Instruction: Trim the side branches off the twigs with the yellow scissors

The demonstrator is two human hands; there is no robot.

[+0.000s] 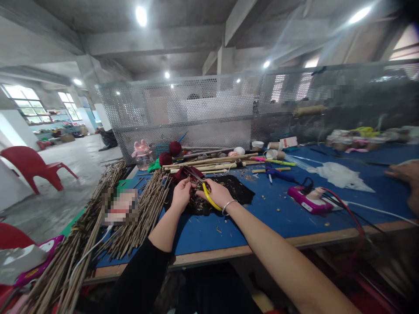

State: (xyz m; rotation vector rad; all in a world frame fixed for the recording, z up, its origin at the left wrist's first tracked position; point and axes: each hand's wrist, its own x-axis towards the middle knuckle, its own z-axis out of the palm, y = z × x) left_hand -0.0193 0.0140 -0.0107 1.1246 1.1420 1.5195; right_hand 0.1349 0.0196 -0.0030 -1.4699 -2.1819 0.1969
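Observation:
My right hand (216, 193) is closed on scissors with yellow handles (210, 198), their dark blades pointing up and left toward my other hand. Close beside it, my left hand (182, 193) has its fingers pinched together; whatever is between the fingertips is too small to name. Both hands are over a black cloth (240, 188) strewn with small pale clippings. Dark red material (180, 174) lies just behind my left hand.
Thin brown sticks (144, 218) lie in bundles at the left of the blue table (209, 233). Behind are pale rods (212, 167) and red yarn balls (175, 148). A blue glue gun (279, 173) and purple power strip (309, 201) lie right. Another person's hand (406, 172) is far right.

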